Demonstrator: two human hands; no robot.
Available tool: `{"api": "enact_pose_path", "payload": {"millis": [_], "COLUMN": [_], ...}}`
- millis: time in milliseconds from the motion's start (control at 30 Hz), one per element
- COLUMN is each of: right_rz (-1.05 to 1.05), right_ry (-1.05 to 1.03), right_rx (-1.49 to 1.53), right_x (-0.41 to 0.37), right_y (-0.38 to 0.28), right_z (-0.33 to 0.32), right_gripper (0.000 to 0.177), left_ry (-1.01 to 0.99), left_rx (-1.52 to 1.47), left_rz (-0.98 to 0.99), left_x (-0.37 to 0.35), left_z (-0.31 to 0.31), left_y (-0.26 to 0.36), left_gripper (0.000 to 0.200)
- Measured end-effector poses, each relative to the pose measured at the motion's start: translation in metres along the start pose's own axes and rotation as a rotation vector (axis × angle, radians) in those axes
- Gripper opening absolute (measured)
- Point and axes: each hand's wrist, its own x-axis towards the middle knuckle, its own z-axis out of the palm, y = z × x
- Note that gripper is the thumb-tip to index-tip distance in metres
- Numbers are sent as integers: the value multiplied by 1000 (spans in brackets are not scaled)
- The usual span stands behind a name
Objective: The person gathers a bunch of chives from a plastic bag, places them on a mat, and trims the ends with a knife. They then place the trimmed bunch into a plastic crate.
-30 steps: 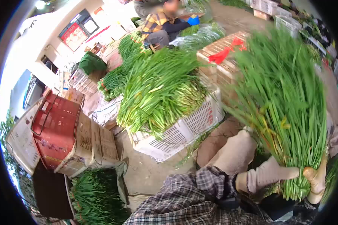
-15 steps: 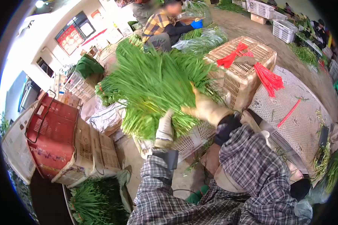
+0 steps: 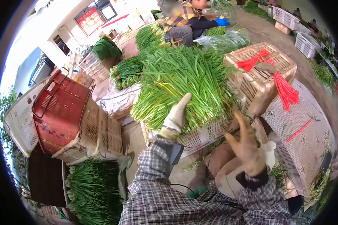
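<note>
A thick heap of long green chives [image 3: 191,75] lies across a white plastic crate [image 3: 206,135], its pale cut ends toward me and some yellow leaves among it. My left hand [image 3: 175,117], in a whitish glove, rests on the near left part of the heap with its visible fingers stretched out. To the right, my right hand [image 3: 248,148] is apart from the heap, above my lap. Its tan glove shows thumb and fingers spread, with no bundle held. A thin loose stalk shows near its fingertips.
A beige crate [image 3: 260,80] carries red ties [image 3: 287,92]. Right of it is a patterned covered surface [image 3: 304,131] with one loose red strip. Red and white crates [image 3: 62,116] stand left, above more chives [image 3: 92,191]. A person in blue gloves [image 3: 222,21] sits beyond the heap.
My right hand has left the chives and drawn back toward my lap, its fingers spread. The chives have settled on the heap. My left hand stays at their near side. The view has shifted left.
</note>
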Motion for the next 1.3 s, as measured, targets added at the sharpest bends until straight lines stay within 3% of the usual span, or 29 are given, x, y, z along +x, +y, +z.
{"api": "enact_pose_path", "payload": {"millis": [67,100,167,233,267,300,367,433,500,533,567,600,633,667,700,800,833,900,967,1067,1100,1167,1233,1267,1300], "right_rz": [73,150,385,649,648,648,680,853,1013,1206,1248,1334,1432,1398,1639,1812,1708,1865,1948,1986,2087,2042,1924,1850,1742], "right_ry": [78,109,100,300,372,437,741,828,847,869,1021,1151,1075,1087,1083,1052,1244,978,857,891,816,779,446,803,1149], "right_rx": [54,50,-32,73,-52,-175,-129,-198,-356,-323,-169,-96,-270,-403,-370,-477,-356,-596,-713,-558,-207,-93,-48,-55,-64], "right_x": [-42,-67,-111,-167,-198,-230,-303,-379,-460,-500,-537,-556,-578,-600,-583,-587,-604,-611,-626,-655,-664,-651,-649,-663,-678], "right_y": [-1,-1,-10,-8,-6,-2,10,4,-7,-16,-26,-38,-60,-69,-87,-111,-101,-100,-71,-28,-16,2,14,30,48], "right_z": [-35,-55,-107,-143,-164,-182,-208,-235,-241,-239,-221,-206,-184,-155,-151,-120,-103,-95,-79,-58,-58,-58,-66,-51,-33], "right_gripper": [55,50,42,35,32,29,25,29,35,39,46,54,58,65,72,102,114,121,123,119,111,71,45,32,24], "left_ry": [99,99,74,164,346,358,132,-161,-551,-727,-924,-1065,-1233,-1402,-1567,-2079,-2179,-2347,-2529,-2612,-2617,-2636,-2674,-2780,-2800], "left_rx": [122,30,311,806,1224,1360,933,884,950,784,621,699,774,870,771,904,890,939,914,938,1017,1176,1322,1279,1239], "left_rz": [46,54,155,431,333,405,312,309,423,286,111,99,83,193,167,133,103,209,355,366,329,462,580,566,706], "left_x": [-14,-17,-65,-73,-98,-108,-125,-133,-134,-133,-135,-140,-151,-170,-188,-258,-277,-328,-364,-404,-415,-433,-453,-451,-450], "left_z": [-12,-27,-14,-42,-25,-19,34,100,168,199,232,264,295,329,348,401,406,410,402,390,386,376,369,362,355], "left_y": [0,-8,6,-17,-10,-16,-16,-23,-44,-64,-87,-111,-136,-156,-191,-258,-283,-309,-338,-363,-376,-401,-424,-448,-461], "left_gripper": [61,53,46,48,48,47,48,46,46,46,47,49,51,54,54,55,57,57,57,57,58,59,61,72,76]}}
